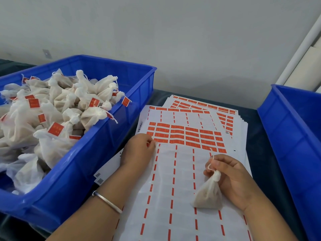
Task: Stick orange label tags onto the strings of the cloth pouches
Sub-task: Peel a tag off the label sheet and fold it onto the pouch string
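Forearms come in from six o'clock, a bangle (106, 201) on the left wrist, both reaching over the label sheet (173, 180) spread on the dark worktop (251, 129). Right hand (229, 176), at four o'clock, pinches the white string (211, 166) of a cloth pouch (208, 195), fingers curled round the loop, the pouch lying on the peeled part of the sheet. Left hand (137, 150), near centre, has its fingertips drawn together at the edge of the orange tags (184, 136), apparently picking one up; whether a tag is already lifted I cannot tell. At nine o'clock the blue bin (111, 148) is heaped with tagged pouches (69, 108), and a second blue bin (291, 136) sits at three o'clock. More sheets (205, 105) fan out at twelve o'clock.

Risks from here, as I judge them: the tag could tear or fold onto itself if peeled too fast, or stick to the fingers. The thin string could slip from the pinch, so the tag closes crooked or misses it.
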`<state>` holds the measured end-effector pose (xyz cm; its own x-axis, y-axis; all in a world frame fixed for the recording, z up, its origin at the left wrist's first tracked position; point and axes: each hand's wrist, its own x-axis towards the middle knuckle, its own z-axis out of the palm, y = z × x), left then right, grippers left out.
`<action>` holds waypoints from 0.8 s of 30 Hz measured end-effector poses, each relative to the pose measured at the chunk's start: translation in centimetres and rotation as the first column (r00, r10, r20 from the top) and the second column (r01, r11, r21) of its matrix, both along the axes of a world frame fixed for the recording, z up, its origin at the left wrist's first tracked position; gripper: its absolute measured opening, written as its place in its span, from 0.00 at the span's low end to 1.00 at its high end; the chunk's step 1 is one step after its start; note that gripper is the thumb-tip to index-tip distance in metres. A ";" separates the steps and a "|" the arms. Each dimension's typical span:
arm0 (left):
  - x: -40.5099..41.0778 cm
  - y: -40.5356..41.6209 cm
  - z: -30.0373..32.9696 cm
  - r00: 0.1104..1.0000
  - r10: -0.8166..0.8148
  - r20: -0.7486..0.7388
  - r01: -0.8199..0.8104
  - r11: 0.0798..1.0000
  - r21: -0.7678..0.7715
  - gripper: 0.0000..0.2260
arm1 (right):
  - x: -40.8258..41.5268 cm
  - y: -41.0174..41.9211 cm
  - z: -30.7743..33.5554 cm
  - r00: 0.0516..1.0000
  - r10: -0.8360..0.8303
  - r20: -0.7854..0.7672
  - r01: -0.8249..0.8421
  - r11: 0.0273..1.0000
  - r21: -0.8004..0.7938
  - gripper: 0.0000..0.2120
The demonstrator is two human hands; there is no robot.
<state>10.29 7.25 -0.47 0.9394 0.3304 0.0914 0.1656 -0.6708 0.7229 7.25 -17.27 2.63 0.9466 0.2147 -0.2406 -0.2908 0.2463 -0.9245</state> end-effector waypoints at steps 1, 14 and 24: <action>0.0 0.1 0.1 0.999 0.028 0.030 -0.027 0.999 -0.037 0.03 | 0.0 0.0 0.0 1.000 -0.009 0.002 0.009 1.000 0.018 0.05; -1.7 -1.5 3.8 0.805 0.385 0.452 -0.249 0.910 -0.331 0.05 | -0.3 -0.1 0.7 0.987 -0.094 0.131 0.076 0.988 0.135 0.06; -1.2 -12.2 7.7 0.998 0.032 -0.052 -0.060 0.654 -0.754 0.04 | -0.4 -0.2 0.9 0.949 -0.153 0.275 0.160 0.987 -0.004 0.04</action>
<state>9.05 -4.97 7.25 0.9187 0.3147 -0.2387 0.2133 0.1132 0.9704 6.80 -17.49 3.58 0.9981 0.0555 0.0279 0.0136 0.2432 -0.9699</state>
